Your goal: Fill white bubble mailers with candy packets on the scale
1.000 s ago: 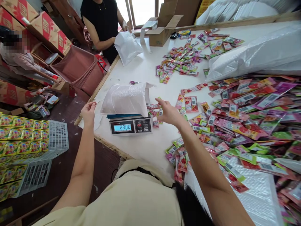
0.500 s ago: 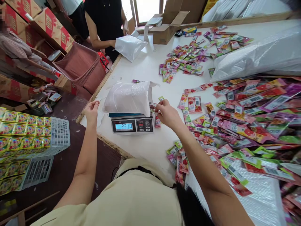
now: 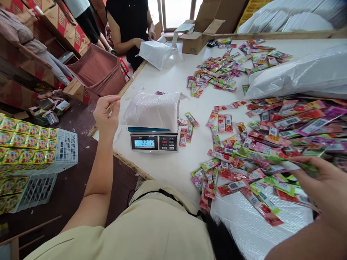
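A: Start big. What've you got?

B: White tbl point(image 3: 173, 83) across the ctr, wooden edging. On its R side I see a big heap of sachets point(image 3: 287, 130), mostly red, purple & green, w/ a large white bag point(image 3: 295, 74) along the heap's far edge. Nr side: white padded sheet point(image 3: 260, 224), partly under the heap.

A: Far end?

B: Co-worker point(image 3: 128, 23) in blk top at the tbl edge, one hand on a white pouch point(image 3: 157, 54). Open carton point(image 3: 191, 43) beyond, to the R. Off the tbl's L edge I've got a plastic crate point(image 3: 66, 146) w/ yellow packs.

A: And the mailer?

B: White mailer point(image 3: 154, 108) lies bulging on the scale point(image 3: 154, 148), approx mid-view, open mouth to the R; bit of blue platform shows beneath. Scale sits on the tbl nr its L edge. I read the display point(image 3: 144, 143) as 227.2.

A: Hands?

B: L hand point(image 3: 108, 112): raised just L of the mailer, fingers curled in, thumb tip to forefinger. Can't tell if anything thin's between. R hand point(image 3: 320, 177): over the heap, well apart from the scale; thumb & fingers look clamped on a green sachet point(image 3: 271, 158), both blurred.

A: Smallest stuff?

B: Few loose sachets point(image 3: 183, 136) just R of the scale, nr the mailer's mouth. One purple scrap point(image 3: 160, 92) peeks out behind the mailer.
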A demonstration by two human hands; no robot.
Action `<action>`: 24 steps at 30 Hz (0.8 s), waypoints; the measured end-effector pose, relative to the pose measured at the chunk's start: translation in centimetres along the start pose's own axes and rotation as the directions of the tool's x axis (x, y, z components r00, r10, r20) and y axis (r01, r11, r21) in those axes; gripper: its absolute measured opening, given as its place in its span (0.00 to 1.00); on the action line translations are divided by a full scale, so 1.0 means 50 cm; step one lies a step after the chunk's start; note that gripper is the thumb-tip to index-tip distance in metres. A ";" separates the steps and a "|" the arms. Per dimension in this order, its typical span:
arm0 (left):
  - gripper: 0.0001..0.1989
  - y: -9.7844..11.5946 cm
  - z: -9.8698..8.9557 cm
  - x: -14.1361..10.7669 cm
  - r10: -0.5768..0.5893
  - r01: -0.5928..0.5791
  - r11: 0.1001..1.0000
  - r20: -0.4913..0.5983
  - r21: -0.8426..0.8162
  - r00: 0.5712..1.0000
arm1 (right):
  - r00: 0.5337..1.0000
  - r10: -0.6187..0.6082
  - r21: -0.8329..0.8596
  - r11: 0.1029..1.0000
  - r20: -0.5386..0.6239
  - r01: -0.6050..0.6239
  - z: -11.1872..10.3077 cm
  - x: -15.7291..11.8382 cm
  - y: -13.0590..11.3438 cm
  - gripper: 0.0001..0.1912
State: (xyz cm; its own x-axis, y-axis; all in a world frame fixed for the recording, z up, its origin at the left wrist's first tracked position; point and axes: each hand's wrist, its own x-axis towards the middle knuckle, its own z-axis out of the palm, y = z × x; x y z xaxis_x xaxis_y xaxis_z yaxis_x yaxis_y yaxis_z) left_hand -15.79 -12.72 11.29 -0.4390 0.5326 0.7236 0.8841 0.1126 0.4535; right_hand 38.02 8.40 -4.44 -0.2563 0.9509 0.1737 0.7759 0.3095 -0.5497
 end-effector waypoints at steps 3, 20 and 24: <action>0.06 0.039 0.008 0.007 0.063 -0.064 0.998 0.045 0.024 0.997 | 0.997 0.074 -0.101 0.992 -0.034 -0.077 0.044 0.011 -0.021 0.37; 0.19 0.136 0.014 -0.027 0.270 -0.343 0.922 0.335 0.180 0.903 | 0.931 -0.193 0.612 0.790 0.311 -0.040 0.373 0.140 -0.348 0.31; 0.30 0.176 0.099 -0.072 0.409 -0.587 0.801 0.606 0.119 0.682 | 0.908 -0.208 0.659 0.746 0.363 -0.093 0.400 0.155 -0.397 0.29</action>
State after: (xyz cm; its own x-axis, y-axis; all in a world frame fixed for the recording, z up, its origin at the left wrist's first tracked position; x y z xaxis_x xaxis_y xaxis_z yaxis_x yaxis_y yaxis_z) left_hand -5.62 -9.47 10.12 0.1593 0.9178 0.3637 0.9848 -0.1220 -0.1235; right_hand 9.10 9.52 -8.52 -0.6036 0.7969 -0.0247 0.2226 0.1387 -0.9650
